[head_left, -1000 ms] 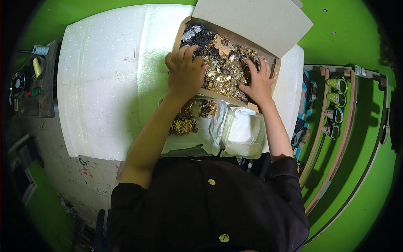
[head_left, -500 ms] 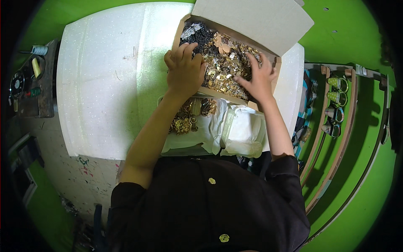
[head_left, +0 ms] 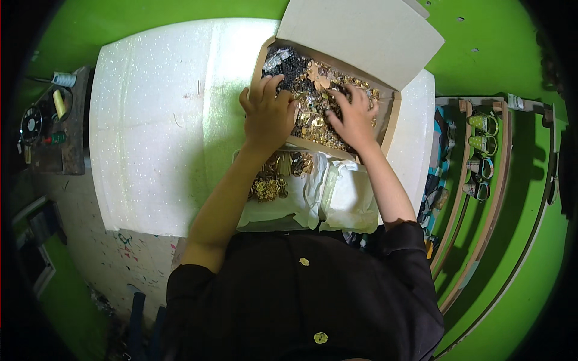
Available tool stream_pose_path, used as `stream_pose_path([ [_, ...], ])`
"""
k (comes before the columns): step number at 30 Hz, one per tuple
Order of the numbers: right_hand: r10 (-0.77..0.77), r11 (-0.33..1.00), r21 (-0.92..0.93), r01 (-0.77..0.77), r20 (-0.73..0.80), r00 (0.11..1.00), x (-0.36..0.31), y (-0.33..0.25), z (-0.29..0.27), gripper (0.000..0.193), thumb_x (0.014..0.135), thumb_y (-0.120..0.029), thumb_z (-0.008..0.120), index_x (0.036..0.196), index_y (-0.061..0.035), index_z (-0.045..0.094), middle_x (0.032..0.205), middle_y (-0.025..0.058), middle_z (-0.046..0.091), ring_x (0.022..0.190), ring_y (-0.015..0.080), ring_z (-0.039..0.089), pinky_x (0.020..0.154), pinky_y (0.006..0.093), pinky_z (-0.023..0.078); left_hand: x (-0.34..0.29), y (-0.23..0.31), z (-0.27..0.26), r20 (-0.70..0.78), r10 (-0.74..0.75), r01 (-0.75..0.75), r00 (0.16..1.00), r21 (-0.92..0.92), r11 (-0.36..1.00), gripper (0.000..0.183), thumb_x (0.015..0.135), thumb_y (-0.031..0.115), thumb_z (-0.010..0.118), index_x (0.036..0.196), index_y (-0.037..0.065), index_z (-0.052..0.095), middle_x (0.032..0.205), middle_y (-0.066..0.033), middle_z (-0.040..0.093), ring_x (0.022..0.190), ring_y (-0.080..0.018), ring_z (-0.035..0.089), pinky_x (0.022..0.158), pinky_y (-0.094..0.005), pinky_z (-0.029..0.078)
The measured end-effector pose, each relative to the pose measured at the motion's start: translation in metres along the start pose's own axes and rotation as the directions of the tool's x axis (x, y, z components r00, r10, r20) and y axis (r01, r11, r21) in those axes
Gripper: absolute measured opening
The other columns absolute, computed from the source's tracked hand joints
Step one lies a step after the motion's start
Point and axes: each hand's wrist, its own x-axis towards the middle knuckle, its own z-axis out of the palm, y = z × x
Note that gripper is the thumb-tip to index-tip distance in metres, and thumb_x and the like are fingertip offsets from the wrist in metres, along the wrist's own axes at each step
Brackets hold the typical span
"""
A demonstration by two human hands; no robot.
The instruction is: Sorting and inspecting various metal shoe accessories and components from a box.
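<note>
A cardboard box (head_left: 394, 120) with its lid raised sits on the white glittery table. Many small gold-coloured metal pieces (head_left: 312, 123) fill most of it. Black beads (head_left: 295, 71) lie in its far left part, with a tan flower-shaped piece (head_left: 319, 75) beside them. At the box's left side is my left hand (head_left: 268, 120), fingers bent and apart, its fingertips over the contents; I see nothing held. My right hand (head_left: 354, 117) spreads its fingers among the metal pieces, also without a visible hold. Both hands cover part of the contents.
Nearer me, a tray holds gold-coloured metal fittings (head_left: 269, 188) and a white-wrapped bundle (head_left: 349, 192). The raised lid (head_left: 361, 39) stands at the back. To the right is a wooden rack (head_left: 494, 198) with several sandals (head_left: 481, 144); a dark side table (head_left: 72, 129) bears a thread spool (head_left: 63, 79).
My right hand has moved left over the metal pieces, toward the middle of the box. My left hand stays at the box's left side. The whole view has shifted slightly.
</note>
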Motion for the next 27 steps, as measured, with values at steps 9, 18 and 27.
stream_pose_path([
  [9,-0.079,0.994,-0.063,0.085,0.087,0.993,-0.001,0.017,0.006,0.04,0.077,-0.032,0.067,0.114,-0.0218,0.057,0.128,0.0136,0.045,0.128,0.0311,0.032,0.101,0.061,0.017,0.004,-0.005,-0.002,-0.165,-0.103,0.067,0.981,-0.209,0.976,0.012,0.088,0.016,0.057,0.092,0.005,0.056,0.126,-0.0171,0.044,0.122,-0.0352,0.037,0.103,-0.0458,0.026],
  [18,0.024,0.998,-0.058,-0.02,0.067,0.997,0.004,0.024,-0.018,0.023,0.074,-0.026,0.066,0.092,-0.0107,0.064,0.108,0.0079,0.052,0.121,0.029,0.038,0.1,0.0625,0.016,0.003,-0.004,-0.008,-0.127,-0.106,0.069,0.986,-0.266,0.962,0.011,0.085,0.012,0.06,0.092,0.004,0.057,0.125,-0.0157,0.045,0.121,-0.0348,0.037,0.101,-0.0434,0.03],
  [27,0.17,0.985,0.043,-0.17,-0.009,0.985,0.011,0.012,-0.016,0.05,0.073,-0.026,0.067,0.121,-0.0182,0.056,0.128,0.0121,0.046,0.125,0.0304,0.034,0.103,0.0515,0.016,0.004,-0.005,-0.004,-0.126,-0.07,0.047,0.99,-0.177,0.983,0.012,0.081,0.014,0.063,0.089,0.006,0.059,0.124,-0.0138,0.045,0.118,-0.0328,0.04,0.099,-0.045,0.032],
])
